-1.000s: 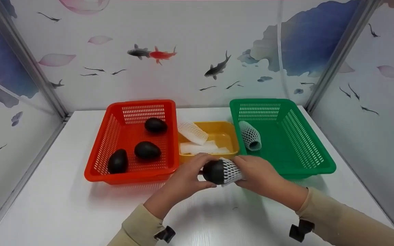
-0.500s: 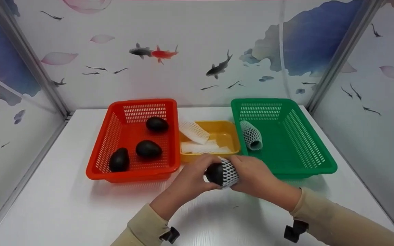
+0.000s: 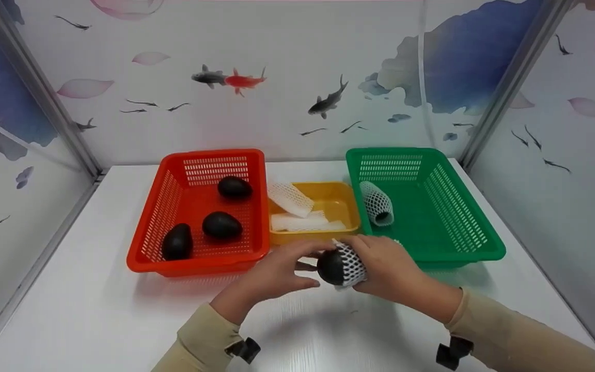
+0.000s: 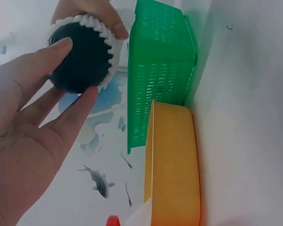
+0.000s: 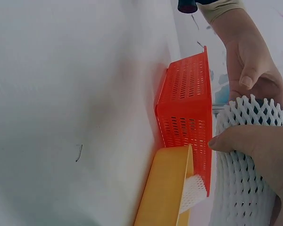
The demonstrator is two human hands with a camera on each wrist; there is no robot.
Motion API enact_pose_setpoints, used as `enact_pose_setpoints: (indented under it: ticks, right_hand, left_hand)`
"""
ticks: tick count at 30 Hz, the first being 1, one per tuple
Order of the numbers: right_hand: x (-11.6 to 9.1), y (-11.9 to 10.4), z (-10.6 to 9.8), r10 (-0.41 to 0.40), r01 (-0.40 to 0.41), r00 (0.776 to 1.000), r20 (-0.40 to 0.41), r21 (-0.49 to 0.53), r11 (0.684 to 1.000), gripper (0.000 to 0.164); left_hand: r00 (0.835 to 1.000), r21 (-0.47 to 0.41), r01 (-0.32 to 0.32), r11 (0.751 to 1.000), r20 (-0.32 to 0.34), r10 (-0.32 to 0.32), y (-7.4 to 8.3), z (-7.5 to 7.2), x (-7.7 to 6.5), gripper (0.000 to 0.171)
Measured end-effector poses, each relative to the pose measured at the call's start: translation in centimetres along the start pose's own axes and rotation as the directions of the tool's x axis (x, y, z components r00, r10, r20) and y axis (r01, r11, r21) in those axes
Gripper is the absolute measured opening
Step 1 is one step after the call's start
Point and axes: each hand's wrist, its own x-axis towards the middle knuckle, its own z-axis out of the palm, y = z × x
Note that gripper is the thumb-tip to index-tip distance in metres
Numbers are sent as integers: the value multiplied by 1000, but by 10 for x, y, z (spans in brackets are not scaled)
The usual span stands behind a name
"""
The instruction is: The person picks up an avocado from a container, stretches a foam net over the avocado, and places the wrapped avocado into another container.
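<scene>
netted fruit [image 3: 330,267] in right hand [image 3: 388,266]

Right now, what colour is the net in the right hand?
The net is white, clearest in the right wrist view.

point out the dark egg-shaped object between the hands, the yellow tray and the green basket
Dark egg-shaped object [image 3: 330,268], head view: its uncovered end.
Yellow tray [image 4: 175,160], left wrist view: its outer side wall.
Green basket [image 3: 426,214], head view: its bare floor.

Left fingers [image 3: 312,246]: spread wider | black fruit [image 3: 330,267]: shifted slightly right
</scene>
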Motion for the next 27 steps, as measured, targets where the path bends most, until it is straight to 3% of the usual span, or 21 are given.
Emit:
enact_pose_setpoints:
  ticks: [5, 11, 19, 27]
  right_hand:
    - [-2, 2, 0, -1, 1, 999, 38, 17, 1000, 81]
    - [-3, 1, -1, -14, 12, 999, 35, 38, 999, 82]
    - [-1, -1, -2, -17, 15, 999, 34, 48, 999, 82]
    - [4, -2, 1, -87, 88, 995, -40, 37, 995, 79]
  left_hand:
    - [1000, -46, 0, 999, 15, 0, -5, -5, 0, 54]
    - [999, -65, -1, 998, -37, -2, -9, -2, 1, 44]
    - [989, -78, 82, 994, -119, -91, -9, 2, -2, 37]
    - [981, -88, 87, 992, -167, -101, -12, 5, -2, 34]
